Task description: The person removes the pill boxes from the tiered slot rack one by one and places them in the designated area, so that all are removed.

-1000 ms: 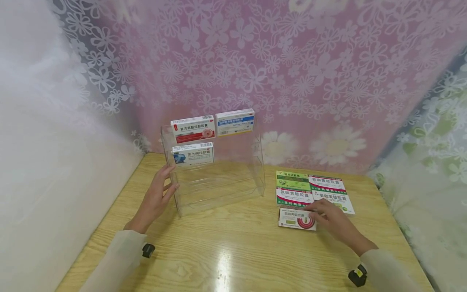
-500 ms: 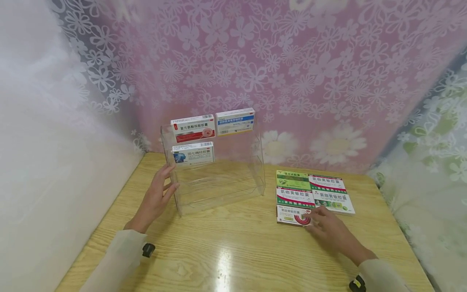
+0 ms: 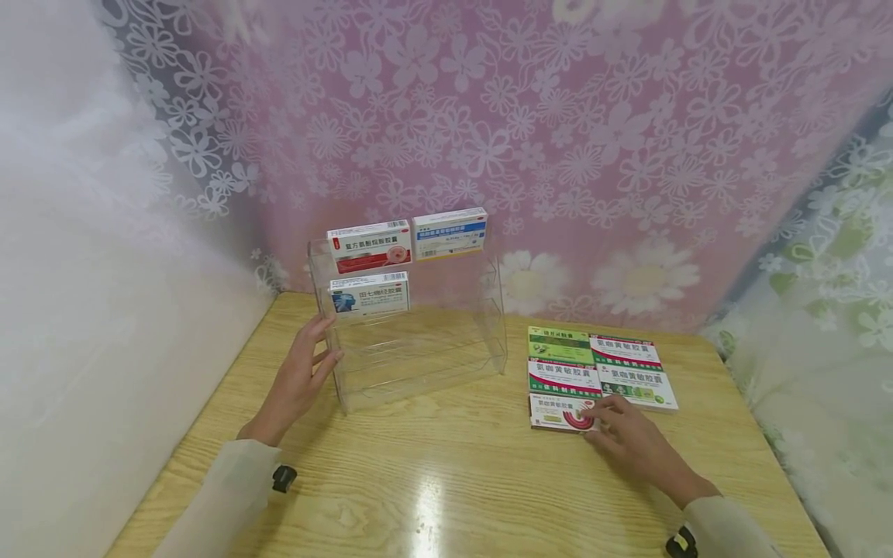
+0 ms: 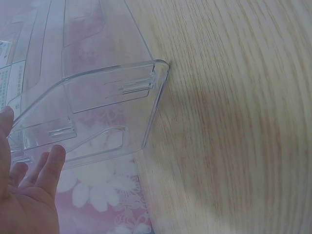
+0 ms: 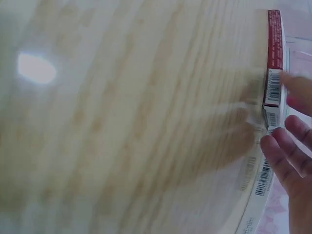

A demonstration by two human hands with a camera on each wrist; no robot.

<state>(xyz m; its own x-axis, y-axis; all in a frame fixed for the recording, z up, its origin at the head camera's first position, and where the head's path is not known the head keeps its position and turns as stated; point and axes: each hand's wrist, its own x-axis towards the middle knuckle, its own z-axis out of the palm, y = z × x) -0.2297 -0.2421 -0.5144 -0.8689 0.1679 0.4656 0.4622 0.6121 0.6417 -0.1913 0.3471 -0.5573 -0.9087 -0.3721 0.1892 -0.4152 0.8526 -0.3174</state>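
A clear acrylic display rack [image 3: 498, 341] stands on the wooden table, tilted back, with tiers across its front. My left hand [image 3: 293, 380] touches its left side near the front edge; the left wrist view shows the fingers extended beside the clear side panel [image 4: 114, 85]. My right hand [image 3: 642, 442] pinches the right end of a white medicine box [image 3: 554, 412] with a red ring print, which lies flat in front of the other boxes. In the right wrist view, my thumb and fingers lie around the barcoded end of this box [image 5: 274, 44].
Three boxes sit on the rack: a red-and-white one [image 3: 370, 246], a blue-and-white one [image 3: 449, 234] and a white one [image 3: 370, 296]. Beside the right hand lie a green box [image 3: 558, 345] and several white, pink and green ones [image 3: 628, 353]. Flowered curtains enclose the table.
My right hand has moved the white box a little left and back, up against the box behind it. Over the last half second it barely moves. The left hand and rack stay put.
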